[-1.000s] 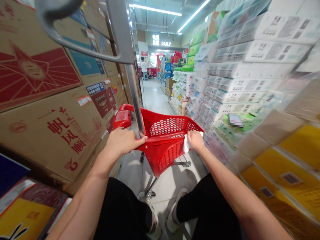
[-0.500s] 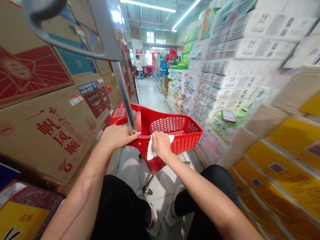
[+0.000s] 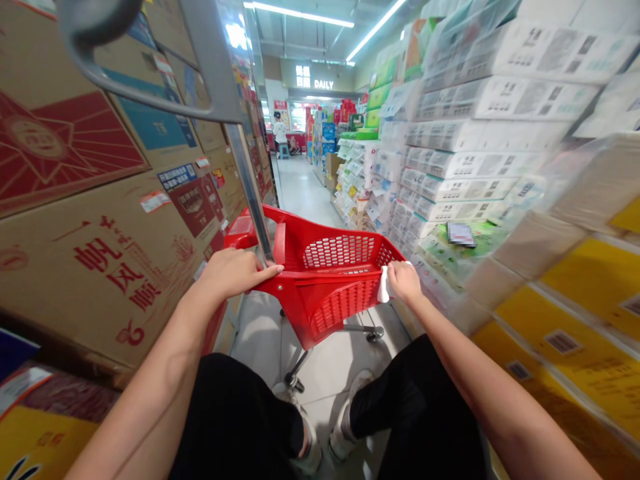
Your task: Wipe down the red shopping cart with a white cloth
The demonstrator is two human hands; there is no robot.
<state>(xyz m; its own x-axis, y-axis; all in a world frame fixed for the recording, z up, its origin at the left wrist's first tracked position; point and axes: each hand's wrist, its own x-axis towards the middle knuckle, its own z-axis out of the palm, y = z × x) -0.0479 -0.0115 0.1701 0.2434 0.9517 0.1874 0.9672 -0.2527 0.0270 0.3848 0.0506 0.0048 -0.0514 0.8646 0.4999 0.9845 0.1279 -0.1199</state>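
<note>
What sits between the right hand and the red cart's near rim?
White cloth, bunched in the right hand at the rim; shows in the head view.

tiled floor [image 3: 325, 377], pale, glossy farther off | on it: red cart [image 3: 299, 312] on casters [image 3: 295, 383] | two light-coloured shoes [image 3: 343, 433] | blue stool [image 3: 284, 151] far ahead

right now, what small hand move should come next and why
I'd probably slide the right hand and white cloth leftward along the near edge of the red basket: the cloth is at its right corner, and the left hand rests at the other end.
</note>
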